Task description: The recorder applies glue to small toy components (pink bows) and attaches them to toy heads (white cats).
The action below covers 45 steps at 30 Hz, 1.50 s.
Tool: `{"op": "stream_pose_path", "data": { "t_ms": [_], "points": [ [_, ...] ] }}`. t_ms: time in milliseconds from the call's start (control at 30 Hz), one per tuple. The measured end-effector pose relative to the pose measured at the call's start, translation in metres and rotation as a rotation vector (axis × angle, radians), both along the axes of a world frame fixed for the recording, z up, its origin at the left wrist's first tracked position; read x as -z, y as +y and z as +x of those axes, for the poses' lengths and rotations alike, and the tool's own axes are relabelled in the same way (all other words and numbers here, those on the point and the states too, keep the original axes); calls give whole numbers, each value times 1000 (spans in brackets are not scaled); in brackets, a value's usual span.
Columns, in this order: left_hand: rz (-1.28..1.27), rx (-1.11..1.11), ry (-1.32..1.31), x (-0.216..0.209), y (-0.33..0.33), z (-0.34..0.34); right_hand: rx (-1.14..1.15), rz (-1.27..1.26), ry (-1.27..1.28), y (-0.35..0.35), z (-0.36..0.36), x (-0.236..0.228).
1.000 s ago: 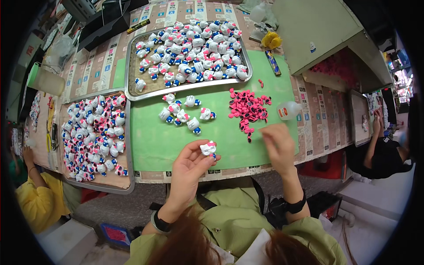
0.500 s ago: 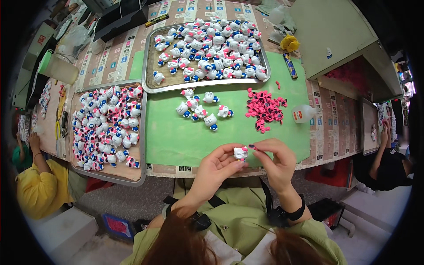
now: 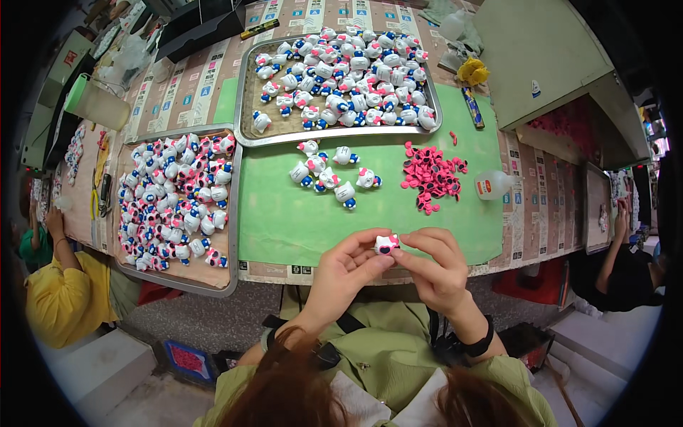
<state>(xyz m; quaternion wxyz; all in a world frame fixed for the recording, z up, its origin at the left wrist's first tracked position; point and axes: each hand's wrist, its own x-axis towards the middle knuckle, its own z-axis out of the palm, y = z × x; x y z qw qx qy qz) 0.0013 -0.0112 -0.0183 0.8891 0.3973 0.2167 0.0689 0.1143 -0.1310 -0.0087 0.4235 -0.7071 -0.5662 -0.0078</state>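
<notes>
My left hand (image 3: pixel 346 270) pinches a small white cat figurine (image 3: pixel 382 240) between thumb and fingers, just over the near edge of the green mat. A tiny pair of pink sunglasses (image 3: pixel 386 250) with dark lenses lies against the figurine's face. At its right end my right hand (image 3: pixel 440 269) has thumb and fingertips closed on it; the exact contact is partly hidden by the fingers. Farther back on the mat are several loose cat figurines (image 3: pixel 344 192) with blue bodies. To their right is a heap of pink sunglasses (image 3: pixel 430 174).
A metal tray (image 3: pixel 245 122) of bare-faced figurines stands behind. Another tray (image 3: pixel 231 260) at left holds figurines with pink glasses. A small translucent bottle (image 3: pixel 494 185) and a yellow flower-like thing (image 3: pixel 472 71) are at right. Co-workers sit at both sides, one with a yellow sleeve (image 3: pixel 67 299).
My right hand has moved left and brought the pink sunglasses from beside the figurine onto its face. The left hand keeps hold of the figurine. The view has shifted slightly.
</notes>
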Motion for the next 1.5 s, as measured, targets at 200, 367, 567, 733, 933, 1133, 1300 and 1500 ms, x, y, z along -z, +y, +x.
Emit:
{"op": "stream_pose_path", "data": {
  "t_ms": [200, 367, 567, 733, 933, 1133, 1300, 1500],
  "points": [
    [149, -59, -97, 0, -2, -1, 128, 38, 803, 2, -14, -4],
    [375, -88, -123, -3, -3, -3, 45, -7, 917, -3, -9, -4],
    [442, -81, -157, -5, -3, -5, 21, -6, 1054, -7, -8, -3],
    [442, -66, -151, -8, -4, -6, 11, -4, 1081, -9, -9, -3],
    [479, -67, -178, -3, -3, -7, 5, -11, 1073, -9, -9, -3],
    [-199, 29, -80, -3, 2, -7, 66, -32, 389, 1, -15, -13],
    [-425, 121, -137, -2, 3, -4, 131, -40, 241, 3, -19, -12],
    [-489, 135, -123, -5, 5, -2, 132, -22, 230, 4, -17, -14]
  ]
}}
